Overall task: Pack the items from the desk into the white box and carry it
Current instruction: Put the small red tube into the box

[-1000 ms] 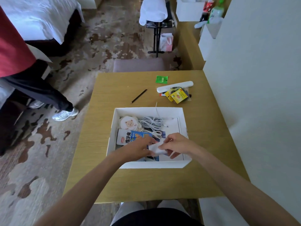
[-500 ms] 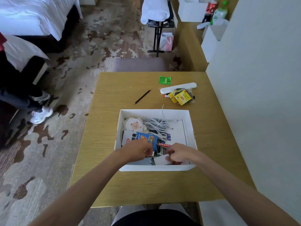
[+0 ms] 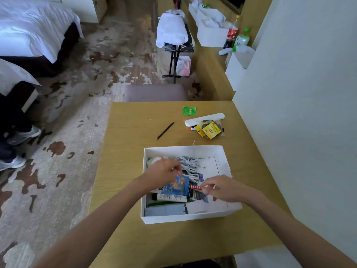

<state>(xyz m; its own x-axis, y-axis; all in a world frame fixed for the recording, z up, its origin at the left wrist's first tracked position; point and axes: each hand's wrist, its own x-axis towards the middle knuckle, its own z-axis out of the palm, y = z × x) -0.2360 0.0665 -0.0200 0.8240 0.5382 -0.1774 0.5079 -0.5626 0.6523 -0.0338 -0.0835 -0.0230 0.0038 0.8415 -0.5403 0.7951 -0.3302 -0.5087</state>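
The white box (image 3: 183, 218) sits on the desk (image 3: 125, 151). Over the box's left half, the left hand (image 3: 164, 172) pinches the top edge of a blue packet (image 3: 178, 186). A coiled white cable (image 3: 188, 164) lies nearer the box's far wall. Over its right half, the right hand (image 3: 220, 188) has curled fingers, tips at a red strip (image 3: 195, 188) (gripped or not, I cannot tell). Beyond the far wall lie a pencil (image 3: 165, 131), green sachet (image 3: 189, 110), white bar (image 3: 204, 119) and yellow packets (image 3: 211, 130).
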